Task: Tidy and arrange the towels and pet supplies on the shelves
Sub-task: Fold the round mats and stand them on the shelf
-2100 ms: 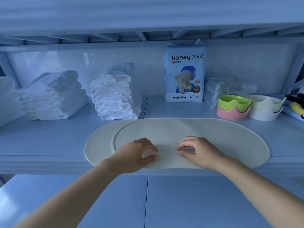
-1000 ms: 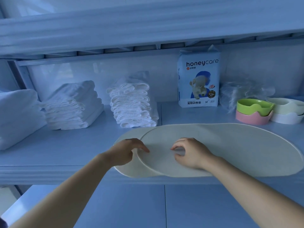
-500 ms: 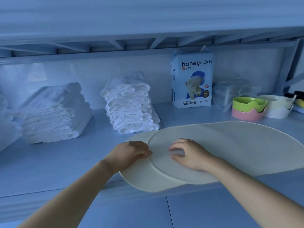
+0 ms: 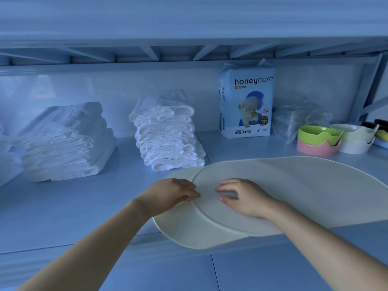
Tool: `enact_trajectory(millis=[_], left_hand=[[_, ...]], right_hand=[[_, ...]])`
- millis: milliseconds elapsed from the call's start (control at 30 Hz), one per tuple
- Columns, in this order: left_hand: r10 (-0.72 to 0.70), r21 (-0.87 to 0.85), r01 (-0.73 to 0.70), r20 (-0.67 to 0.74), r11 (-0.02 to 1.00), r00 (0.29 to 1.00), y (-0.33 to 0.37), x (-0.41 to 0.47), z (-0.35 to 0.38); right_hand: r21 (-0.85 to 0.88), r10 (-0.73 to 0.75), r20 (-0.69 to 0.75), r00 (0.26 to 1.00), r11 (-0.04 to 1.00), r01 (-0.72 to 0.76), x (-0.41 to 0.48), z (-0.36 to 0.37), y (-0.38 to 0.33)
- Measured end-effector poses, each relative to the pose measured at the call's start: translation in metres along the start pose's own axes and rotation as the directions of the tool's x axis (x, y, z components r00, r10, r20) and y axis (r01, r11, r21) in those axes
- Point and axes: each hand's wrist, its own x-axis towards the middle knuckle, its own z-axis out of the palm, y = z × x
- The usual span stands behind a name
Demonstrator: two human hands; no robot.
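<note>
Now stacked cream oval mats (image 4: 304, 196) overhang the shelf (image 4: 63, 206) at its front edge; left hand (image 4: 172, 194) and right hand (image 4: 243, 196) press them, fingers relaxed.

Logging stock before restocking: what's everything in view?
Towel stacks: three, leftmost cut off; white; left on shelf.
Honeycare pack: one, white-blue, upright at back.
Plastic bag: one, clear, right of pack.
Bowls: four; green on pink, cream on white; right side.
Black and yellow items: unclear, far right.
Upper mat: one, cream, shelf front.
Lower mat: one, cream, beneath it, overhanging the edge.
Left hand: on lower mat, at upper mat's rim.
Right hand: pressing upper mat.
</note>
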Motion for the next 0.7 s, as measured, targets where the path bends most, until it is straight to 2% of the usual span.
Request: enact_trajectory(millis=[267, 367, 500, 600, 700], left_hand=[[0.013, 0.068, -0.011, -0.03, 0.998, 0.999, 0.011, 0.01, 0.003], [-0.007, -0.023, 0.006, -0.028, 1.0, 1.0, 0.013, 0.011, -0.002], [-0.131, -0.301, 0.106, -0.063, 0.948, 0.989, 0.015, 0.005, -0.002], [-0.269, -0.376, 0.222, -0.076, 0.9, 0.96, 0.021, 0.008, 0.003], [-0.43, -0.478, 0.35, -0.067, 0.806, 0.9, 0.028, 0.014, 0.005]], right_hand=[[0.033, 0.018, 0.04, 0.999, 0.999, -0.019, -0.003, -0.002, 0.002], [0.09, 0.029, 0.06, 0.998, 0.995, -0.034, -0.007, -0.003, 0.007], [0.154, 0.034, 0.049, 0.998, 0.987, -0.041, -0.01, 0.0, 0.011], [0.154, 0.028, 0.073, 0.997, 0.987, -0.039, -0.01, 0.0, 0.012], [0.136, 0.006, 0.104, 0.995, 0.991, -0.021, -0.008, -0.002, 0.014]])
